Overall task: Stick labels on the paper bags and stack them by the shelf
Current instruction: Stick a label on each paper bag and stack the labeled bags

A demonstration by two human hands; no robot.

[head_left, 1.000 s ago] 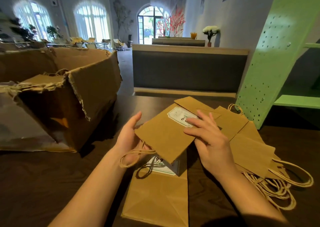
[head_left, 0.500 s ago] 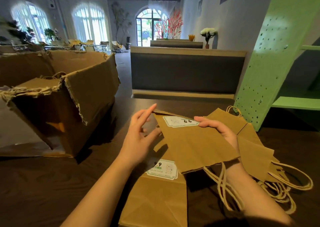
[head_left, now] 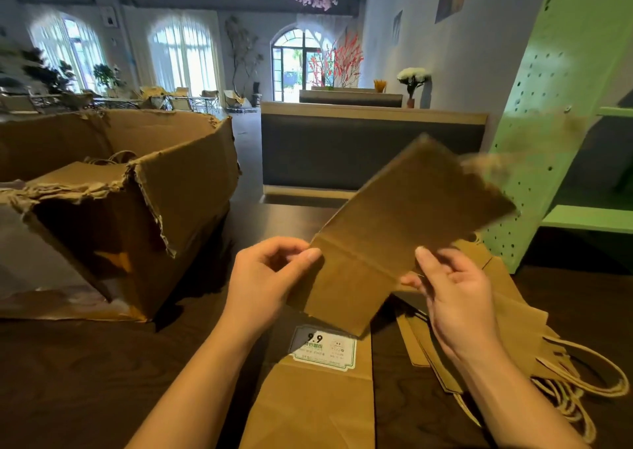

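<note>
I hold a flat brown paper bag [head_left: 400, 229] up above the table, tilted, its plain back toward me and its handles blurred at the upper right. My left hand [head_left: 270, 277] pinches its left edge. My right hand [head_left: 452, 287] pinches its lower right edge. Below it another brown bag [head_left: 315, 404] lies flat on the table with a white label [head_left: 323, 345] reading 9.9 stuck on it. A pile of flat bags [head_left: 507, 328] with twisted paper handles lies at the right, beside the green shelf [head_left: 555, 123].
A torn open cardboard box [head_left: 144, 208] stands on the left of the dark wooden table [head_left: 85, 380], with more bags inside. The green pegboard shelf side rises at the right edge. A bench back [head_left: 359, 147] stands behind the table.
The held bag has been flipped over and lifted, so its label now faces away and its handles swing up to the right. Both hands now pinch its lower edges.
</note>
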